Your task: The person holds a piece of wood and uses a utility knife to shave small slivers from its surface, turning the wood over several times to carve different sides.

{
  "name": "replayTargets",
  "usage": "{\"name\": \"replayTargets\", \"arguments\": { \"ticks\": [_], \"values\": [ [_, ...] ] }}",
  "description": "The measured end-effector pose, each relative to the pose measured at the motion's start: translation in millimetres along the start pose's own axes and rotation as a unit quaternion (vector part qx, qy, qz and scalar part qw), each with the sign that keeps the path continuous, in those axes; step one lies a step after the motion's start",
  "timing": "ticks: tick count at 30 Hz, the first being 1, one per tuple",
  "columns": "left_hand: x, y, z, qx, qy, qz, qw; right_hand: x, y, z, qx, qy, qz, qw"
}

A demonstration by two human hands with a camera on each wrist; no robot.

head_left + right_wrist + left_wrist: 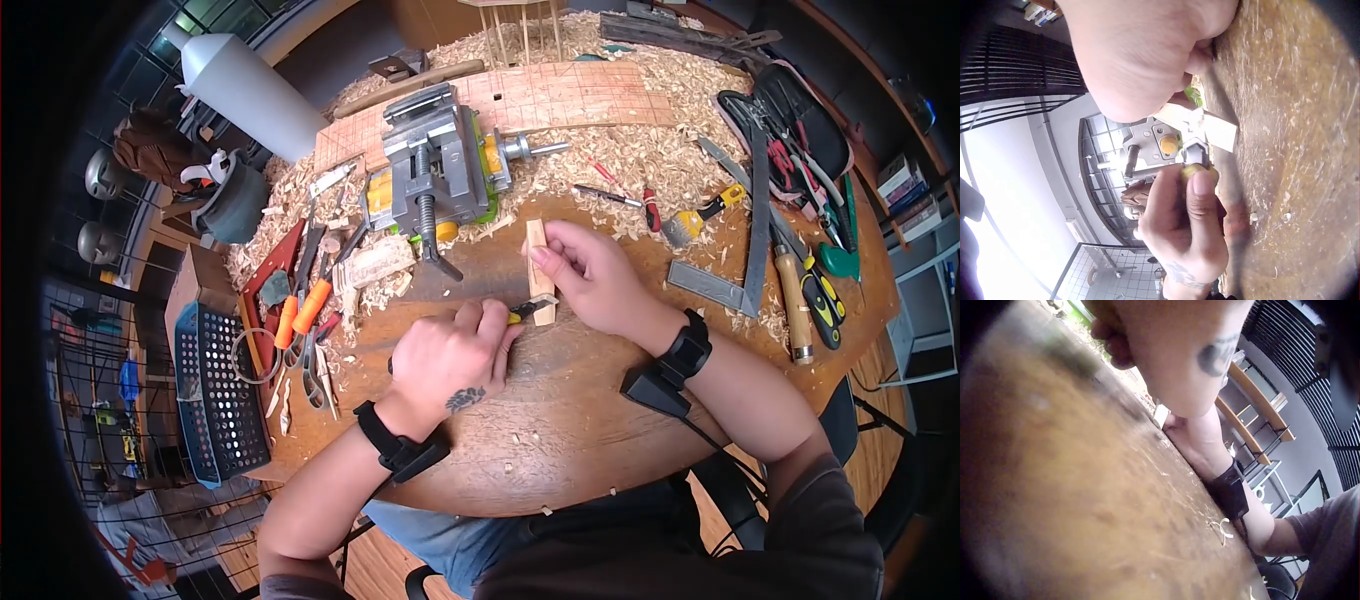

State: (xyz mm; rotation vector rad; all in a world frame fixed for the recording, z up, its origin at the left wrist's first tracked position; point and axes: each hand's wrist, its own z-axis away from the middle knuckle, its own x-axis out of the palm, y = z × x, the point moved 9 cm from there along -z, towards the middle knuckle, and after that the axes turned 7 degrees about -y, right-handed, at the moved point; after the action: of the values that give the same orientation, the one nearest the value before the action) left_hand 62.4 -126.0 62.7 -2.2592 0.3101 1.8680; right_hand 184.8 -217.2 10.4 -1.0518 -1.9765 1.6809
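Observation:
My left hand [450, 345] grips the yellow handle of a utility knife [516, 317]; most of the handle is hidden in the fist. The knife's metal blade lies across the lower part of a pale wooden strip [541, 285]. Thumb and fingers of my right hand [600, 275] pinch that strip near its far end. In the right wrist view, the left thumb presses along the knife [1196, 154], and a raised sliver shows where blade and wooden strip [1220, 132] meet. The left wrist view shows mainly the forearm and a blurred tabletop.
A metal vise [430, 170] stands beyond the hands amid wood shavings. To the right lie a steel square [757, 220], a chisel [792, 300] and a tool case [800, 120]. Orange-handled tools [300, 315] and a blue perforated basket [215, 400] are on the left.

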Motion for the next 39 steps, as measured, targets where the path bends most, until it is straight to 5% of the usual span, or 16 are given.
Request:
{"name": "replayTargets", "arguments": {
  "ticks": [5, 24, 39],
  "values": [
    [13.1, 7.9, 8.5, 0.011, -0.042, -0.025, 0.999, 1.7, -4.3, -0.6, -0.023, 0.007, -0.003, 1.0],
    [-8.9, 3.9, -2.2, -0.007, 0.031, -0.02, 0.999, 2.0, -6.2, -0.9, -0.005, -0.019, 0.038, 0.999],
    [5.0, 4.2, 8.0, -0.006, -0.031, -0.009, 0.999, 3.2, 0.4, -1.5, -0.023, -0.006, -0.008, 1.0]
  ]
}}
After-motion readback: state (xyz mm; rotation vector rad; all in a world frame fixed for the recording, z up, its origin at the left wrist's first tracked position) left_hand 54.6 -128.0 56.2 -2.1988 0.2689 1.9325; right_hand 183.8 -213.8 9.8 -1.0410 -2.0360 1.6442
